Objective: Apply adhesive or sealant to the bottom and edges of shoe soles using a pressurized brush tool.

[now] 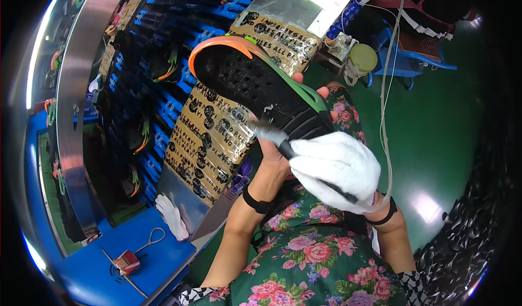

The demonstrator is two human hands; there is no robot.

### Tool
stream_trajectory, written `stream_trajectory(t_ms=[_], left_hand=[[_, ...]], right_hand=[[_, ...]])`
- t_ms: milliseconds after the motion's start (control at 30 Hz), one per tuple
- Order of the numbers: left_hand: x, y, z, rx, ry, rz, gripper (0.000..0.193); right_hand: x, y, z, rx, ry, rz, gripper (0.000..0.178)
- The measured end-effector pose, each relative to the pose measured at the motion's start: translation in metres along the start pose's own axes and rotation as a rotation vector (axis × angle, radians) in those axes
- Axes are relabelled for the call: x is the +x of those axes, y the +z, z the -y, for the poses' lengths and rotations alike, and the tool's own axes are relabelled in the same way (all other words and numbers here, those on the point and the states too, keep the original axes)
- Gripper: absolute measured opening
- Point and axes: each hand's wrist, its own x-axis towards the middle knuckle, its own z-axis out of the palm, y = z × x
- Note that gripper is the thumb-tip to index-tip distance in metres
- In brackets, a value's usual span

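Note:
A black foam clog (255, 83) with an orange and green rim lies tilted across the middle of the view. Small holes dot its wide end, and ridges run over the end nearer me. My bare left hand (272, 149) holds it from below, fingertips showing along its right side. My right hand (334, 167), in a white knit glove, is closed round a tool (283, 145) with a black handle. The tool's grey end is blurred and lies over the clog's left edge; whether it touches cannot be made out.
Under the clog is a ledge covered with taped brown cardboard (201, 143). Racks on blue slats (163, 124) at left carry more clogs. A white glove (171, 216) and a red box (126, 263) lie at lower left. A pale cable (384, 104) runs down the right; dark scraps (473, 246) pile beyond.

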Motion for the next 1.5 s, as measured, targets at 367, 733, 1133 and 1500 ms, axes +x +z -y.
stream_trajectory(t_ms=[367, 733, 1133, 1500], left_hand=[[0.004, -0.003, -0.006, -0.070, 0.114, 0.087, 0.088], [0.008, -0.001, -0.017, -0.001, 0.174, 0.067, 0.088], [-0.003, -0.003, -0.028, -0.035, 0.092, 0.026, 0.096], [-0.007, 0.004, -0.032, -0.119, -0.031, 0.009, 0.108]], right_hand=[[-0.006, -0.007, -0.009, -0.053, -0.034, 0.000, 0.031], [-0.016, -0.006, -0.013, -0.113, -0.081, 0.005, 0.030], [-0.023, -0.009, -0.008, 0.171, 0.058, 0.109, 0.026], [-0.027, -0.013, -0.015, 0.426, 0.206, 0.181, 0.017]])
